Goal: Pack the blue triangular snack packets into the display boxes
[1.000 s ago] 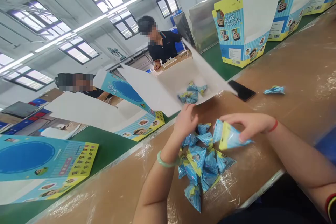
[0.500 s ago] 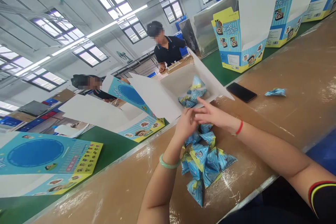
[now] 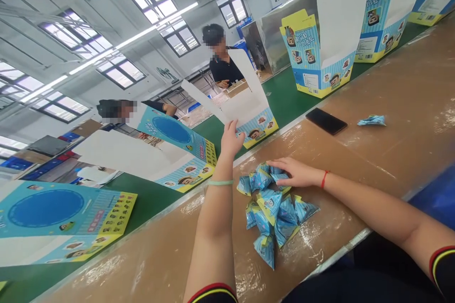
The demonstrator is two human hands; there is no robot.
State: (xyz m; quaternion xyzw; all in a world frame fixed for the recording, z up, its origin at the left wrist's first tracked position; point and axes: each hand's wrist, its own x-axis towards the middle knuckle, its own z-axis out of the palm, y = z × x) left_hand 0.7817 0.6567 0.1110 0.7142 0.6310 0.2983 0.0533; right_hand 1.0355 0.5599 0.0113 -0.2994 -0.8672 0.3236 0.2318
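Observation:
An open carton (image 3: 261,129) with a blue striped, yellow-edged front stands upright ahead of me on the green strip. My left hand (image 3: 232,139) is at its left front corner, thumb apart from the fingers; whether it touches the cardboard I cannot tell. Below lies a pile of blue and yellow triangular snack packets (image 3: 270,202) on the brown tabletop. My right hand (image 3: 294,173) reaches over the pile's far side, fingers stretched out and touching the packets there. The inside of the carton is mostly hidden by its front wall.
More open cartons stand on the green strip, one to the left (image 3: 185,175) and one to the right (image 3: 320,64). A black phone (image 3: 326,120) and a single packet (image 3: 371,120) lie on the brown tabletop (image 3: 398,151). Two people sit across the strip.
The carton, tipped towards me with packets showing inside, now stands upright farther off. My hands, close together before, have parted: left to the carton, right to the pile.

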